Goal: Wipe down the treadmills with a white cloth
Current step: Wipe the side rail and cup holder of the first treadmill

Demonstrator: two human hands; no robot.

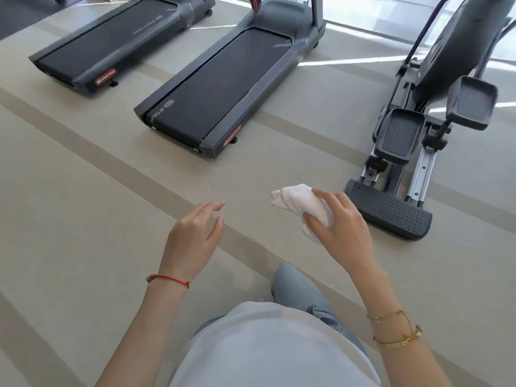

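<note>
My head camera looks forward and down past my chest to the floor point(83, 219), with the gym machines farther ahead.

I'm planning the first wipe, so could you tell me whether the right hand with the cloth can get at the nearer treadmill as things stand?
Probably not yet. The right hand grips the white cloth in mid-air, with open floor between it and the nearer treadmill. Nothing blocks the way, so stepping forward and bending should bring it within reach.

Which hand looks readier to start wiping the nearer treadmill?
The right hand: it already grips the white cloth. The left hand hangs open, holding nothing. Neither touches the nearer treadmill yet.
</note>
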